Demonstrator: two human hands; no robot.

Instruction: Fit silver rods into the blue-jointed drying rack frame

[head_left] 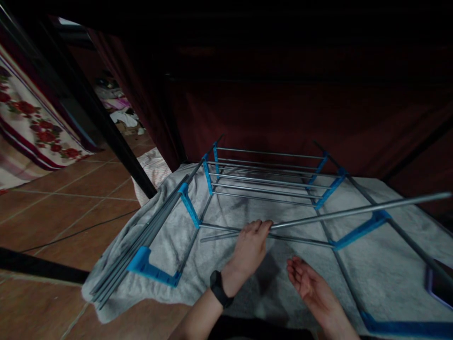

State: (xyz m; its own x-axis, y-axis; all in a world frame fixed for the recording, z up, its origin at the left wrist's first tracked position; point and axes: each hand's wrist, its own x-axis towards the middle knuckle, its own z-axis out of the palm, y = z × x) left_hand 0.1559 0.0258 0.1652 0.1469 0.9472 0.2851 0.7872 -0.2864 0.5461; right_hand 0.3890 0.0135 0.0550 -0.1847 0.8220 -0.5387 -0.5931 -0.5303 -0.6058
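Rod (354, 211) runs rightward from our left hand (249, 248), which grips its end. Our right hand (309, 281) lies open and empty just beside the left.

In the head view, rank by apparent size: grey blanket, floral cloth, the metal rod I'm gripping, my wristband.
1. grey blanket
2. floral cloth, though farther off and cut by the frame
3. metal rod in the left hand, long but thin
4. black wristband

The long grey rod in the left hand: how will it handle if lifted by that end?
Probably stiff: the rod runs straight past the left hand without sagging. Likely light, being thin. Round and smooth, it may roll, though the grey towel should damp that.
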